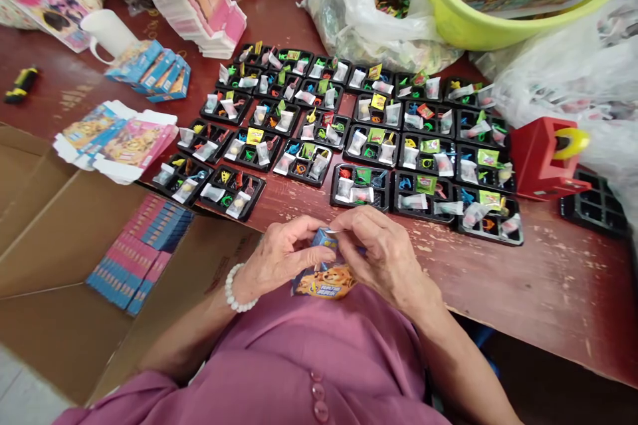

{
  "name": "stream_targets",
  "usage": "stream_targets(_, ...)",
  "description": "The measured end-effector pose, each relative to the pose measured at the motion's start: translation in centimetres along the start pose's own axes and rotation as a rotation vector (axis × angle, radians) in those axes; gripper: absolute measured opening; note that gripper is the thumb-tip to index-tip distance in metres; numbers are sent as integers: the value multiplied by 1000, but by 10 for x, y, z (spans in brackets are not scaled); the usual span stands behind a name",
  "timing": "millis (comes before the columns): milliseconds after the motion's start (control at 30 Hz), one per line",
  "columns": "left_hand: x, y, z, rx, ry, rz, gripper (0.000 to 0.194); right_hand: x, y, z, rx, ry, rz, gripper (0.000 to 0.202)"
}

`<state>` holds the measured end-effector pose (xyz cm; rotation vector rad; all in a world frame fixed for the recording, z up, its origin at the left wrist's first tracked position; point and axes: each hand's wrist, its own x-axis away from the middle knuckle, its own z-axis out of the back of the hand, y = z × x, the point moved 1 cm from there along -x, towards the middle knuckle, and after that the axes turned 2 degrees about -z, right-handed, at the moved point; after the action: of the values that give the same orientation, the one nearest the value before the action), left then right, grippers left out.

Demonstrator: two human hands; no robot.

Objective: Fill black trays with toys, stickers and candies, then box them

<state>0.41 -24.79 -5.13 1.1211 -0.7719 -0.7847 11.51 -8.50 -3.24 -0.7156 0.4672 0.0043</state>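
A small blue cardboard box (326,281) with a golden puppy picture is held close to my body, just off the table's front edge. My left hand (284,255), with a white bead bracelet at the wrist, grips the box's left side between thumb and fingers. On the other side, the fingers of my right hand (381,252) pinch at the box's top end, where a pale flap shows. My fingers hide part of that end. Just beyond my hands, black compartment trays (361,187) lie in rows, filled with small wrapped packets and coloured plastic pieces.
A red tape dispenser (541,163) stands at the right beside a black tray (598,206). Flat cartons (117,139) and a white mug (107,34) are at the left. An open cardboard box (44,226) holds packed boxes. Plastic bags (329,6) and a yellow-green basin (491,26) line the back.
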Motion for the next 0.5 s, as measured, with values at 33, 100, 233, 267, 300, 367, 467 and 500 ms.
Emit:
stream_targets(33,0,-1,0,13,-6,9,33,2,-2,1,4,-9,-4,12)
stream_targets(100,-1,-3,0,52,-16,25,35,6,-5,2,10,-26,-1,11)
stream_targets(233,-1,-9,2,107,-10,35,36,15,-12,0,-1,-40,-12,21)
stream_targets(267,0,-10,2,115,-19,36,36,18,-13,-1,-9,-40,-24,23)
stream_targets(300,0,-10,2,123,-33,34,37,20,-14,-2,-21,-37,-36,25)
stream_targets(367,2,-10,2,120,-46,34,38,24,-13,-4,-52,-23,-58,28)
stream_targets(467,5,-5,3,32,-19,28,38,31,-10,-5,-190,-15,-114,30)
stream_targets(500,6,-3,3,-7,-8,15,36,34,-8,-5,-265,1,-156,29)
